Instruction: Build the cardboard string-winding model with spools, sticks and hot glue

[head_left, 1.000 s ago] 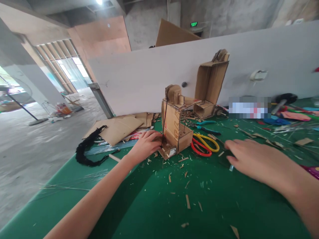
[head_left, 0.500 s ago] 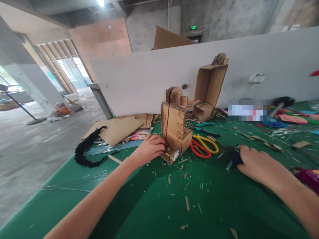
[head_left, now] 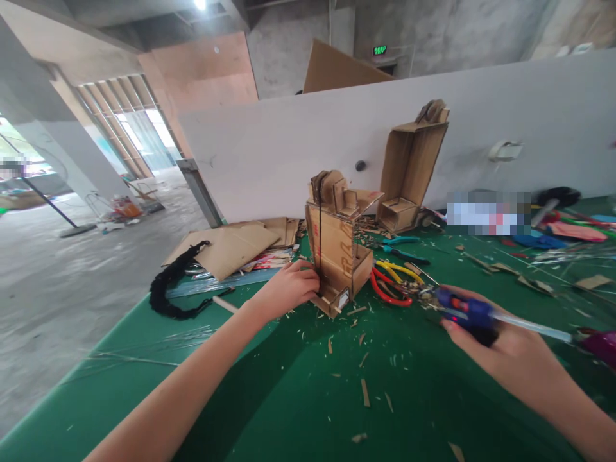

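Observation:
A small cardboard model [head_left: 332,247] with a round pulley-like wheel on top stands upright on the green table. From the wheel a black cord [head_left: 319,237] runs straight down its front. At the cord's lower end, my left hand [head_left: 297,282] has its fingers closed, touching the model's base; the fingertips are partly hidden. My right hand [head_left: 510,346] is wrapped round a dark blue glue gun [head_left: 464,314], with a clear glue stick [head_left: 534,326] sticking out of its back. The gun's nozzle points left, toward scissors [head_left: 392,282] with red and yellow handles.
A taller cardboard model [head_left: 414,167] stands by the white partition [head_left: 269,154]. Teal-handled pliers [head_left: 404,247] lie behind the scissors. On the left are flat cardboard sheets [head_left: 240,247] and a black yarn bundle [head_left: 166,285]. Cardboard scraps litter the green table [head_left: 269,410].
My right hand has lifted the glue gun from the table and turned it, nozzle to the left. My left hand stays at the model's base, which leans slightly differently.

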A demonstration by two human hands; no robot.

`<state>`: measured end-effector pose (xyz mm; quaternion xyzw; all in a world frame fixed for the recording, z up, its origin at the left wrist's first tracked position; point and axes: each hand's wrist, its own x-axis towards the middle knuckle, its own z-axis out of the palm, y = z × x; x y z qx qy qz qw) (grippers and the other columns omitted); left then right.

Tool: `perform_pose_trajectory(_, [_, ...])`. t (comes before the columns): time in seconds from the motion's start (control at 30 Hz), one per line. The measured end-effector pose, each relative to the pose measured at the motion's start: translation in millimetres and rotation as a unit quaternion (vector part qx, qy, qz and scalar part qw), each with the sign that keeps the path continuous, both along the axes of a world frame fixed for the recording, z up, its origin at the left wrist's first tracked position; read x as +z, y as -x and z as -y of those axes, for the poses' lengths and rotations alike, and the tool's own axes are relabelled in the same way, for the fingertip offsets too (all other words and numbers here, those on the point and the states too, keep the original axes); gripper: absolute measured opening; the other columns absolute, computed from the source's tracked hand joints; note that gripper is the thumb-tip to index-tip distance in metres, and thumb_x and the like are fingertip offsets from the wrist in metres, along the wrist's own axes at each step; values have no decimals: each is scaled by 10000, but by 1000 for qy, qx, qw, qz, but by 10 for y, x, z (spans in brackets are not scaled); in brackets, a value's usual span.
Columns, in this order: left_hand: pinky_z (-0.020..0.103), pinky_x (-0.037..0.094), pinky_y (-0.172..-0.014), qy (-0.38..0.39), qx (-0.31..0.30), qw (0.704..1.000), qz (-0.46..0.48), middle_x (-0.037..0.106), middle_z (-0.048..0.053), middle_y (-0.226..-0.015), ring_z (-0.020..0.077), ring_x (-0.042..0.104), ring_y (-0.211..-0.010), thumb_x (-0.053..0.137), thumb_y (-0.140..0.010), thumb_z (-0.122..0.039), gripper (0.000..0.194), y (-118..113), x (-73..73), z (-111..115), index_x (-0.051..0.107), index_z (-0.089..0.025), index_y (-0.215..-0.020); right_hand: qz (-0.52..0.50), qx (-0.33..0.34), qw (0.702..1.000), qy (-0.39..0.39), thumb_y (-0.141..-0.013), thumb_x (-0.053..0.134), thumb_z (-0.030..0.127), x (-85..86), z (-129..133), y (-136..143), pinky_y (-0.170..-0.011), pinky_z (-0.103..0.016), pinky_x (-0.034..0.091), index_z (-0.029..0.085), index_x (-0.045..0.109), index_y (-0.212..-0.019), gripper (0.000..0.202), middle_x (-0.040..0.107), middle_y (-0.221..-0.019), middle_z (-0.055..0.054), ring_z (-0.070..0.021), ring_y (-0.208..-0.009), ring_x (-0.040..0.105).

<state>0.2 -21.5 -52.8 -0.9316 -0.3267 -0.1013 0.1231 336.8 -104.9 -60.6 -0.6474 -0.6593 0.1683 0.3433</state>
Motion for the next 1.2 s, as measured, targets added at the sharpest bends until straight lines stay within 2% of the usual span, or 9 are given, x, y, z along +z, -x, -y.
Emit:
perform_pose_trajectory(0.07, [341, 402, -915, 7, 26, 1000, -5, 656, 5, -957, 210, 471, -1080, 518, -896, -298, 156, -44, 22, 39, 615, -206, -816, -53, 24, 998, 8, -732, 566, 491, -14, 54, 56, -430, -282, 452, 218, 641, -878, 319, 603, -519, 2, -177, -448, 557])
perform_pose_trajectory(0.17, [371, 387, -901, 9, 66, 998, 0, 663, 8, -921, 230, 468, -1073, 512, -897, -314, 165, -141, 23, 85, 604, -207, -811, -94, 60, 993, 30, -765, 522, 557, -16, 98, 180, -425, -269, 458, 203, 589, -579, 406, 598, -498, -24, -168, -450, 562])
perform_pose_trajectory(0.3, [403, 384, -889, 10, 105, 993, 54, 669, 13, -932, 246, 475, -1058, 531, -880, -300, 122, -265, -68, 102, 598, -203, -847, -127, 102, 985, 52, -823, 447, 547, -30, 124, 417, -504, -286, 533, 172, 667, -785, 436, 675, -621, -53, -196, -568, 650])
perform_pose_trajectory(0.4, [406, 385, -920, 21, 102, 989, 102, 662, 23, -1027, 246, 468, -1085, 565, -852, -309, 148, -287, -153, 88, 596, -204, -952, -63, 156, 985, 41, -870, 411, 477, -91, 131, 546, -477, -265, 523, 181, 654, -848, 384, 670, -604, -35, -164, -497, 630])
perform_pose_trajectory(0.5, [423, 385, -949, 38, 87, 988, 120, 644, 50, -1089, 260, 452, -1140, 656, -771, -328, 348, -243, -181, 76, 554, -200, -1078, 88, 227, 966, -86, -876, 441, 351, -170, 109, 606, -480, -268, 510, 178, 608, -978, 262, 699, -739, -45, -164, -529, 639])
perform_pose_trajectory(0.63, [448, 377, -976, 61, 77, 989, 114, 640, 69, -1082, 258, 450, -1171, 646, -767, -290, 357, -160, -138, 73, 538, -198, -1095, 286, 283, 877, -261, -871, 391, 207, -241, 52, 656, -435, -313, 481, 92, 531, -1081, 278, 675, -847, -120, -213, -569, 640])
perform_pose_trajectory(0.87, [454, 376, -996, 65, 50, 990, 118, 640, 55, -1091, 248, 447, -1192, 584, -812, -251, 242, -111, -134, 33, 560, -219, -1051, 378, 275, 828, -308, -781, 399, 42, -262, -35, 771, -428, -285, 413, 121, 512, -917, 194, 588, -736, -72, -203, -567, 596])
perform_pose_trajectory(1.0, [438, 379, -998, 66, 24, 991, 111, 643, 9, -1130, 237, 446, -1184, 567, -822, -226, 129, -105, -143, 16, 605, -242, -945, 396, 252, 829, -304, -793, 413, 46, -268, -78, 812, -405, -275, 339, 153, 494, -866, 153, 543, -686, -27, -172, -499, 546])
perform_pose_trajectory(1.2, [430, 383, -1000, 59, 19, 992, 113, 652, 5, -1125, 235, 451, -1170, 565, -811, -206, 151, -105, -135, 18, 629, -243, -942, 413, 243, 826, -297, -822, 423, 60, -270, -75, 832, -411, -274, 271, 170, 468, -835, 119, 521, -672, -10, -156, -484, 521])
